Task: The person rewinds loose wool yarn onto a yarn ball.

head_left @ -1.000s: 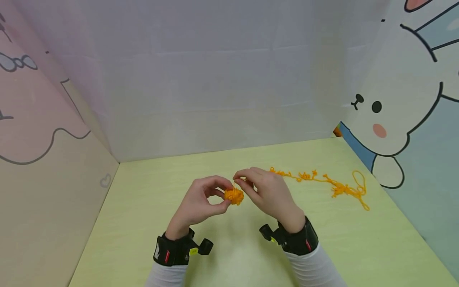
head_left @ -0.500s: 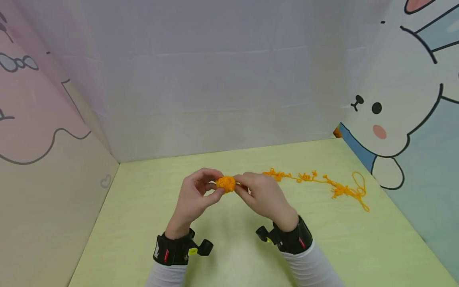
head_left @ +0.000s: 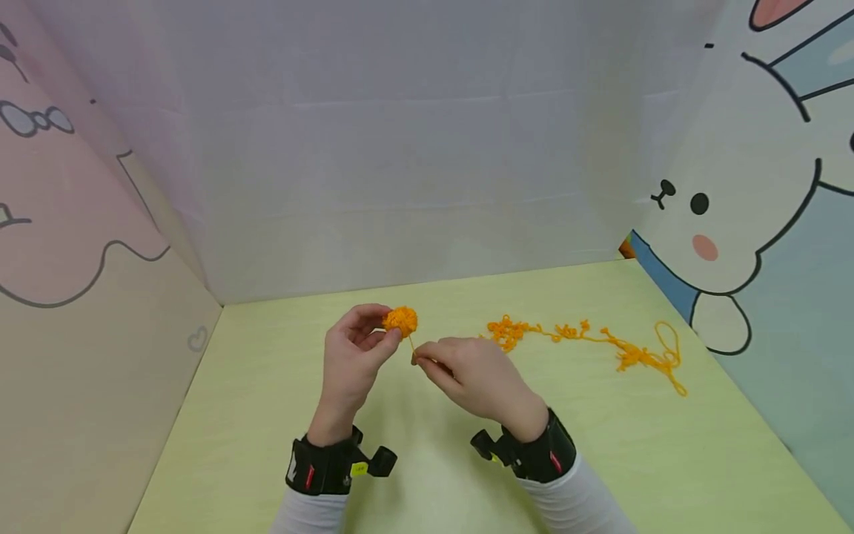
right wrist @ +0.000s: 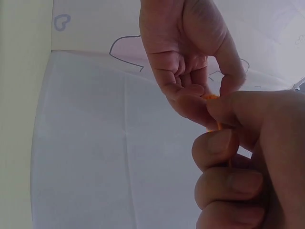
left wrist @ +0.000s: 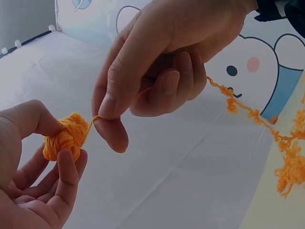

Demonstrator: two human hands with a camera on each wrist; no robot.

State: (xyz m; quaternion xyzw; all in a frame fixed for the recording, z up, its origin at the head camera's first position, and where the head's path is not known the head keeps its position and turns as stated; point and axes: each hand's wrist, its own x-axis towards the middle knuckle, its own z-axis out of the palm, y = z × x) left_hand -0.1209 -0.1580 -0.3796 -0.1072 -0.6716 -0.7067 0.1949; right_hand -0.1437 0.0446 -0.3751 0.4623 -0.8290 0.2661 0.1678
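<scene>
A small ball of orange yarn (head_left: 401, 321) is held between the thumb and fingers of my left hand (head_left: 351, 361), above the table. In the left wrist view the ball (left wrist: 66, 138) shows its wound strands. My right hand (head_left: 477, 374) pinches the strand of yarn (left wrist: 93, 123) between thumb and forefinger, a short way from the ball. The strand runs on through the curled fingers of the right hand (left wrist: 152, 71) to the loose yarn behind it. The right wrist view shows little of the ball, mostly hidden by fingers.
Loose, kinked orange yarn (head_left: 567, 331) trails across the right side of the pale yellow table (head_left: 267, 415), ending in a loop (head_left: 669, 348). A white cloth wall (head_left: 400, 185) stands behind, and cartoon-printed panels (head_left: 727, 222) flank the sides.
My left hand has shifted left and up with the ball. The right hand has gone from above the ball, past its right side, to below it, with the strand held.
</scene>
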